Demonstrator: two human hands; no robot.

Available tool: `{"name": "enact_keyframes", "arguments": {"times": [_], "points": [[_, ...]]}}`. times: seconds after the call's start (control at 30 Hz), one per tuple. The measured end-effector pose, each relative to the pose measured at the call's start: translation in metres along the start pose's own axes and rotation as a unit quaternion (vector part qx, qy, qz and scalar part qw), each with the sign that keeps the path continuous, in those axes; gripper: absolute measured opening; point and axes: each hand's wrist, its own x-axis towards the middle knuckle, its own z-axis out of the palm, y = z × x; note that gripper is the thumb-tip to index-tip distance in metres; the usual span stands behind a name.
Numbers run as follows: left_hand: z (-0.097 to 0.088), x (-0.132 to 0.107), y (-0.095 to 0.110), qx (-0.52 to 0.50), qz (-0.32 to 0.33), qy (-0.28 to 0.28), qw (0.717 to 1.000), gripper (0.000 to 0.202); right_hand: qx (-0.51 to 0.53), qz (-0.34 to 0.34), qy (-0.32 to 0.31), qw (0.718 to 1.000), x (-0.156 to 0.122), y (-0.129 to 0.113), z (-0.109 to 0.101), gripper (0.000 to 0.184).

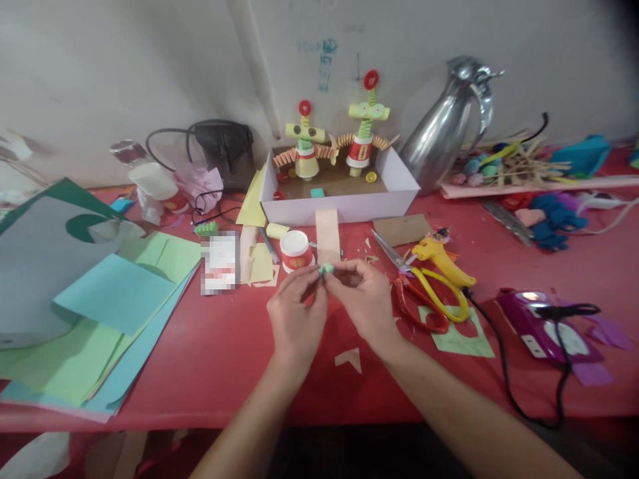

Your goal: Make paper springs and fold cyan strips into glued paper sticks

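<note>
Bare forearms (459, 409) stretch from 5 and 7 o'clock as your left hand (299, 319) and right hand (367, 303), each closed at thumb and fingertips, together grip a small green piece (328, 268) at the centre of the dial, over a red table (210, 372). Just beside them at 10 o'clock, you have a white-and-red paper cup (294, 247) with gold marks too small to read. At 9 o'clock, a white card (219, 263) shows red print blurred past reading, near your stacked coloured papers (114, 293). Facing you at 12 o'clock, a white box (339, 211) holds two cup figures (360, 152), each topped by a red disc (371, 80) whose mark you cannot make out; blue-green handwriting (325, 63) on the wall behind is likewise illegible. Your steel jug (444, 126) leans at 2 o'clock, your yellow glue gun (442, 258) and red-and-yellow-handled scissors (429, 293) lie at 3, and a purple device (549, 329) sits at 4.
</note>
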Motion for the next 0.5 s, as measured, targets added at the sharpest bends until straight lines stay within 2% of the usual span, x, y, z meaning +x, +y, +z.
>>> {"name": "enact_keyframes", "arguments": {"times": [0.27, 0.5], "points": [[0.001, -0.006, -0.005, 0.028, 0.049, 0.004, 0.998, 0.027, -0.005, -0.008, 0.0, 1.0, -0.0008, -0.0002, 0.0004, 0.024], [0.0016, -0.0036, -0.0027, 0.009, 0.036, 0.015, 0.999, 0.025, 0.0, -0.02, -0.011, 1.0, -0.0027, 0.0002, 0.0001, 0.023]]}}
